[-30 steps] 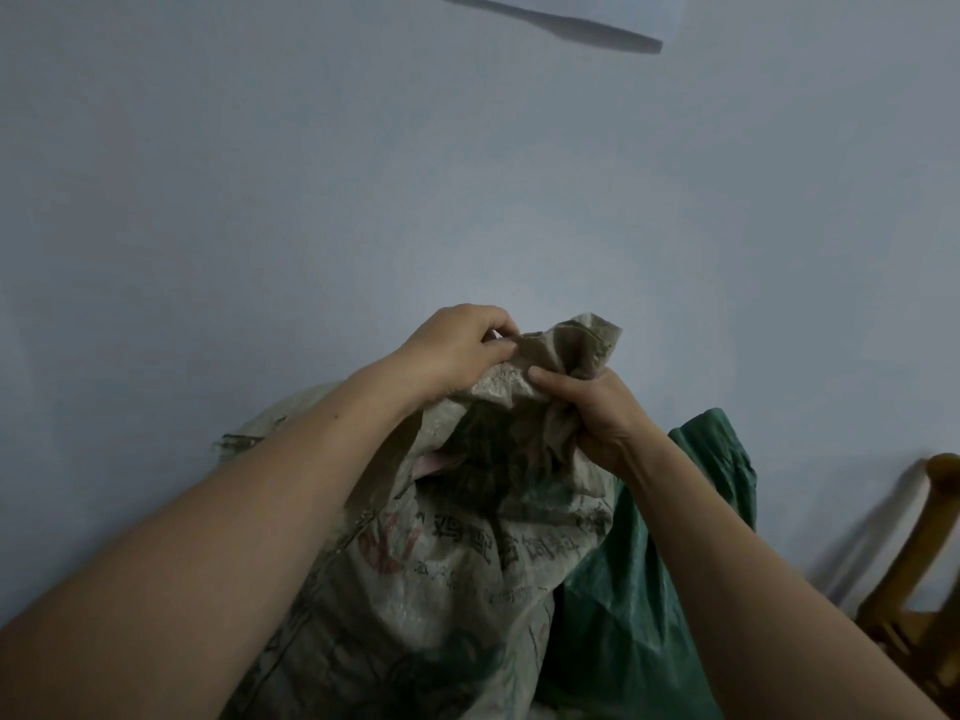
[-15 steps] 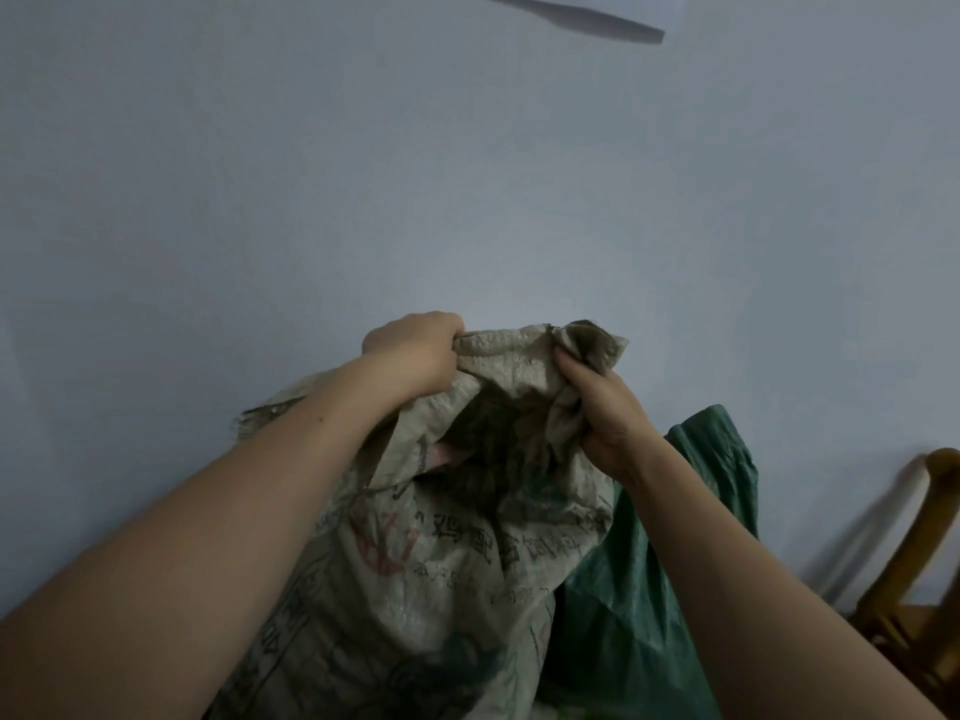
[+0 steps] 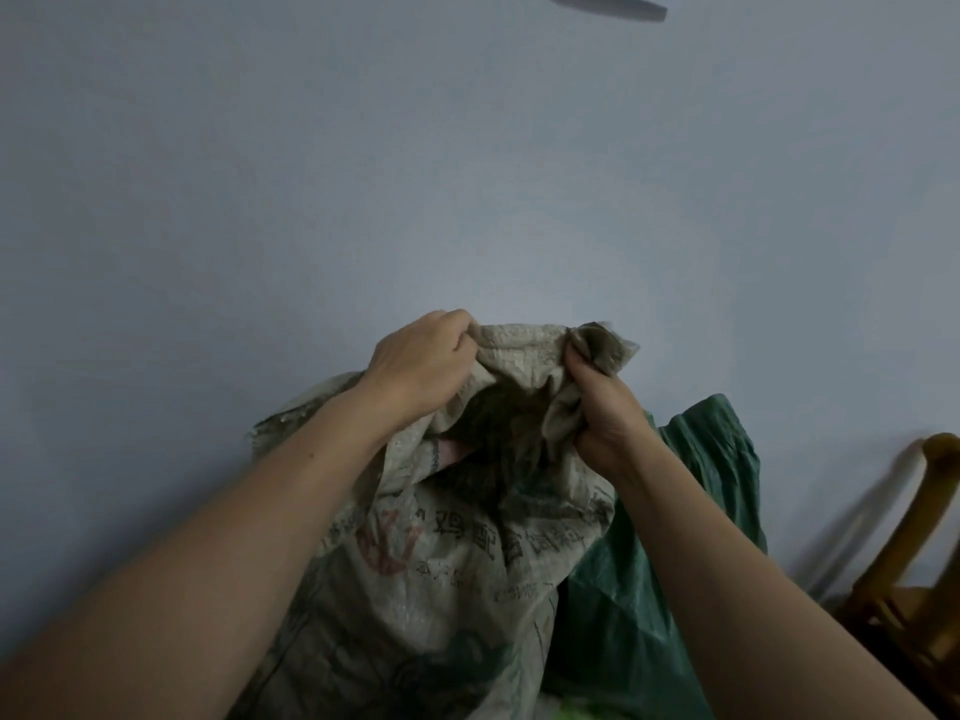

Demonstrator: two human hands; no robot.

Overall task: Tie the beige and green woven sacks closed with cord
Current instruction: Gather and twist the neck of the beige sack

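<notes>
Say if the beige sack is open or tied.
Open: left hand and right hand grip the beige sack, rim apart, dark inside showing.

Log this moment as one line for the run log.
left hand: grips beige sack rim | right hand: grips bunched rim | mouth: not tied | cord: not visible | green sack: beside beige sack

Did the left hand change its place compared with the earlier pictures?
Yes. The left hand, gripping the beige sack by its rim, moved leftward, farther from the green sack, which stayed put.
</notes>
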